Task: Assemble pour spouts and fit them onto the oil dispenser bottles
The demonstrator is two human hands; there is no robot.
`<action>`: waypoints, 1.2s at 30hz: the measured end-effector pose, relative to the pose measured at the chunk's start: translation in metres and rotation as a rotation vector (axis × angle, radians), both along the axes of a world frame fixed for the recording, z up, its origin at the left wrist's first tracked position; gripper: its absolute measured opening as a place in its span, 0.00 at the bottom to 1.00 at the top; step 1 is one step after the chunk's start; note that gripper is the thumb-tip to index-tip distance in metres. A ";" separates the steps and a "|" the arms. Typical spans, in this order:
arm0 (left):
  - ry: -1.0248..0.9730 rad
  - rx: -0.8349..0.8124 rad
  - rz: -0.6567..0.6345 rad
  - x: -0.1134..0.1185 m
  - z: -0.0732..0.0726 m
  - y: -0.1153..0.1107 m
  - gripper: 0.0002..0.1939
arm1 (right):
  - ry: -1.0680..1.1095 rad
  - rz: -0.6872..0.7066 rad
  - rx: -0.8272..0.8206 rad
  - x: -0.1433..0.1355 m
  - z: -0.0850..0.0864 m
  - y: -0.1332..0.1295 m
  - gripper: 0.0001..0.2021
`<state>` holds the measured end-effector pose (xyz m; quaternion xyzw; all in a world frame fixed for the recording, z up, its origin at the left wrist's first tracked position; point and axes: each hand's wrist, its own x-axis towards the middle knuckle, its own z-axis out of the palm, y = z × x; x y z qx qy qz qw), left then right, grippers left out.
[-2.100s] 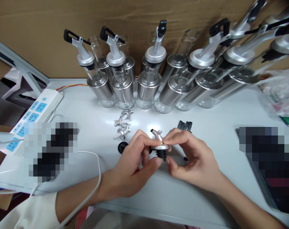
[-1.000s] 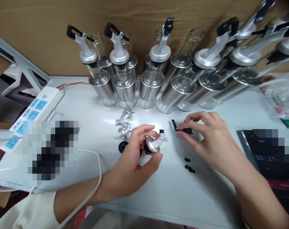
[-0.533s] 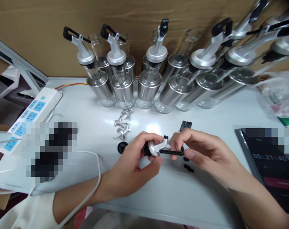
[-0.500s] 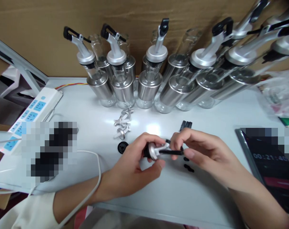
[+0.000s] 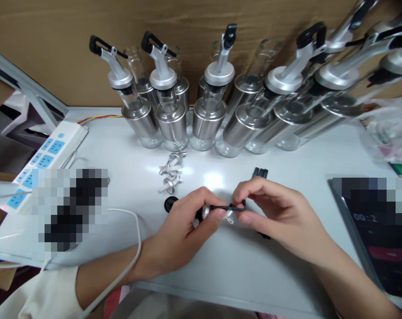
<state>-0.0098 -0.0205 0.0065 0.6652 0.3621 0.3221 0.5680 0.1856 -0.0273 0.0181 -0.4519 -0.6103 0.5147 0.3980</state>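
Note:
My left hand (image 5: pixel 179 241) is closed around a silver bottle pourer (image 5: pixel 229 217), which lies sideways over the table. Its base is mostly covered by my fingers. My right hand (image 5: pixel 284 217) pinches the end of the pourer's thin black flip cap (image 5: pixel 226 207) between thumb and forefinger. A black round stopper piece (image 5: pixel 171 204) lies just left of my left hand. Beyond it sit several loose silver pourer tops (image 5: pixel 170 184). Black strips (image 5: pixel 260 172) lie behind my right hand, and small black parts (image 5: pixel 266 236) show partly beneath it.
Glass-and-steel bottles (image 5: pixel 209 116) with pourers fitted stand in rows along the cardboard backing (image 5: pixel 187 17). A white power strip (image 5: pixel 70 133) is at left, with a white cable (image 5: pixel 136 230) crossing my left forearm. A phone (image 5: pixel 370 239) and plastic bags (image 5: pixel 392 128) are at right.
The pourer has turned in my left hand, and its black cap now looks edge-on. My left thumb has come up against it. My right hand has moved slightly left.

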 end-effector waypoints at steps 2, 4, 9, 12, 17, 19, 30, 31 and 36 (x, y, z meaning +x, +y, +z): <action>0.002 -0.002 0.005 0.001 0.000 0.001 0.05 | -0.016 -0.070 0.041 -0.004 -0.002 0.001 0.06; 0.011 -0.007 0.004 0.003 0.000 0.003 0.05 | -0.025 -0.118 0.081 -0.006 -0.003 0.000 0.06; 0.036 0.002 0.013 0.001 0.000 0.004 0.05 | -0.082 -0.164 0.165 -0.006 -0.002 -0.002 0.08; 0.042 -0.010 0.033 0.000 -0.001 0.004 0.07 | -0.087 -0.216 0.165 -0.004 0.000 -0.003 0.08; 0.066 0.000 0.092 0.001 0.000 0.003 0.13 | -0.061 -0.220 0.162 0.002 0.003 0.001 0.09; 0.077 0.004 0.111 0.001 0.001 0.003 0.11 | -0.046 -0.175 0.153 0.003 0.003 0.002 0.09; -0.020 0.032 0.039 0.001 0.002 0.006 0.16 | -0.027 -0.111 0.061 0.007 0.006 0.003 0.08; -0.028 0.046 0.041 0.001 0.002 0.006 0.16 | -0.040 -0.098 0.068 0.008 0.006 0.003 0.09; -0.052 0.131 0.026 0.000 0.002 0.006 0.15 | -0.083 -0.059 0.114 0.009 0.005 0.003 0.13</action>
